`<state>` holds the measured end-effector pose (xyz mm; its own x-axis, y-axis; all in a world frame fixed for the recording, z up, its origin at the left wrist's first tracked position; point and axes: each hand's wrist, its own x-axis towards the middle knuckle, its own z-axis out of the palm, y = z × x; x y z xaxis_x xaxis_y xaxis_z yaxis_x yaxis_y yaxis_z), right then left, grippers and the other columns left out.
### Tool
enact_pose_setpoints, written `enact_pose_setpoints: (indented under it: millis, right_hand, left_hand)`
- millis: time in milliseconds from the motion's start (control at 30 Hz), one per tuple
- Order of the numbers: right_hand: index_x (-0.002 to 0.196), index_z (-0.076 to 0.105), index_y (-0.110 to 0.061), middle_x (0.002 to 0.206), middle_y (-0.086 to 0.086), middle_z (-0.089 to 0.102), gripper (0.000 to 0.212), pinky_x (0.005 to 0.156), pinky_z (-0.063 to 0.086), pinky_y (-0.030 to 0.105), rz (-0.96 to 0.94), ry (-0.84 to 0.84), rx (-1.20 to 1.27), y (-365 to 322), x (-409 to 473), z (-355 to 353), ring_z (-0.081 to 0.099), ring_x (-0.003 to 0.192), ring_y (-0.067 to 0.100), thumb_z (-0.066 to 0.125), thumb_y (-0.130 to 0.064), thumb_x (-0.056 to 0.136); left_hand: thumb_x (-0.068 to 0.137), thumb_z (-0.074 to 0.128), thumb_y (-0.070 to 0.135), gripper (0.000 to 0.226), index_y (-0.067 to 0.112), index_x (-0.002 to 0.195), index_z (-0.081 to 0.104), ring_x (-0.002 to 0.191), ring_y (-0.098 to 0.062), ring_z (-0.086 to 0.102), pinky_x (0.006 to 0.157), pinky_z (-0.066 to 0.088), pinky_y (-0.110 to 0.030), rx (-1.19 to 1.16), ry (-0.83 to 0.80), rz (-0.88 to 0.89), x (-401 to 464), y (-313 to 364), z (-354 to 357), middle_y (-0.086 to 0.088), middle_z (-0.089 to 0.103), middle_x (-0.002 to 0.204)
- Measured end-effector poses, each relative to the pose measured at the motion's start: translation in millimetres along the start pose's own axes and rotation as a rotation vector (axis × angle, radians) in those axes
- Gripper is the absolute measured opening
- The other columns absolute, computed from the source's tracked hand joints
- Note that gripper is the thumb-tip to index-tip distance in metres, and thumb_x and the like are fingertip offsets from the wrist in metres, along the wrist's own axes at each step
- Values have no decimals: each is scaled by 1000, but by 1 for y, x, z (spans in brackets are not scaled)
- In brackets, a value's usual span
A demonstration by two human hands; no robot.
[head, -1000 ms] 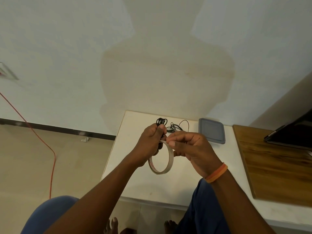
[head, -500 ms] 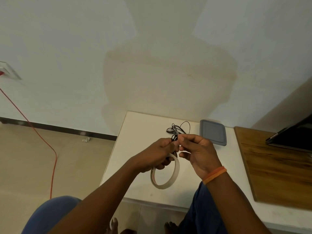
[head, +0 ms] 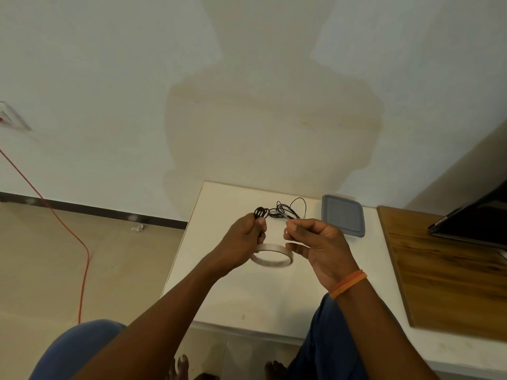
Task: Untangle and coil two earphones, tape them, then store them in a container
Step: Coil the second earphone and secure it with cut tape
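My left hand (head: 242, 239) pinches a coiled black earphone (head: 260, 212) between thumb and fingers above the white table (head: 247, 297). A beige tape roll (head: 271, 255) sits just under both hands; my left hand's lower fingers overlap its left rim, and I cannot tell whether it hangs or rests on the table. My right hand (head: 315, 242) is a short way to the right, thumb and forefinger pinched together, and nothing I can make out lies between them. The second earphone (head: 288, 212) is a loose black tangle on the table behind my hands. A grey container lid (head: 343, 219) lies at the back right.
A wooden board (head: 444, 270) covers the table's right side, with a dark laptop (head: 477, 223) on it. The wall is close behind the table. An orange cable (head: 82, 259) runs across the floor at left. My knees and bare feet are below the table's front edge.
My hands met at the coil and have drawn apart. The coil stayed in my left hand and the tape roll has swung from upright to nearly flat.
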<state>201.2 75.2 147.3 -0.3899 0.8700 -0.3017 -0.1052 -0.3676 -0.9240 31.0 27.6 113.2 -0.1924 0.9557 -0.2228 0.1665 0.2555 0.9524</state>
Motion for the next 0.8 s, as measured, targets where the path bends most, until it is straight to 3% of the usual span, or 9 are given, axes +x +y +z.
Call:
enact_pose_setpoints:
  millis: [100,200,267,367,500,667,800]
  right_hand:
    - [87,77,-8,84,12,74,17,64,59,34,-58,30,-81,1,0,0,72,78,25,77,-17,72]
    - [88,77,-10,83,9,75,8,60,58,32,-100,59,-169,4,3,-1,72,78,25,75,-9,80]
    - [88,76,-9,82,9,75,8,59,58,31,-109,58,-202,5,5,-1,73,76,26,75,-7,81]
    - [88,76,-10,81,7,75,9,59,58,28,-128,35,-271,6,6,0,73,74,24,75,-6,80]
    - [91,76,-9,85,8,76,10,59,58,27,-116,39,-273,8,9,0,73,76,23,74,-6,81]
    - [90,76,-7,84,11,75,9,62,58,29,-50,78,-188,11,10,-2,73,76,27,72,-4,83]
    - [89,76,-6,83,11,74,8,63,59,31,-2,82,-119,10,10,-3,72,74,23,72,-5,82]
  left_hand:
    - [107,32,31,33,17,83,50,66,-12,49,66,44,-26,68,195,62,5,1,1,3,53,70]
    - [107,32,32,33,18,84,50,56,0,48,53,39,-11,139,315,119,6,5,-1,5,54,68]
    - [107,33,34,33,19,85,52,56,3,50,53,39,-10,144,272,140,3,6,2,7,57,68]
    - [106,35,33,32,17,88,56,60,-5,54,55,39,-13,33,159,130,-5,8,12,3,68,78]
    - [106,37,31,32,15,87,57,55,-7,49,52,39,-15,-113,170,93,-9,9,21,1,66,78]
    - [105,35,29,27,16,84,48,45,-9,37,46,32,-21,-364,153,-209,-9,14,22,6,49,57]
    - [95,37,16,18,14,79,43,48,-14,36,44,28,-21,-393,152,-292,-6,24,14,0,48,61]
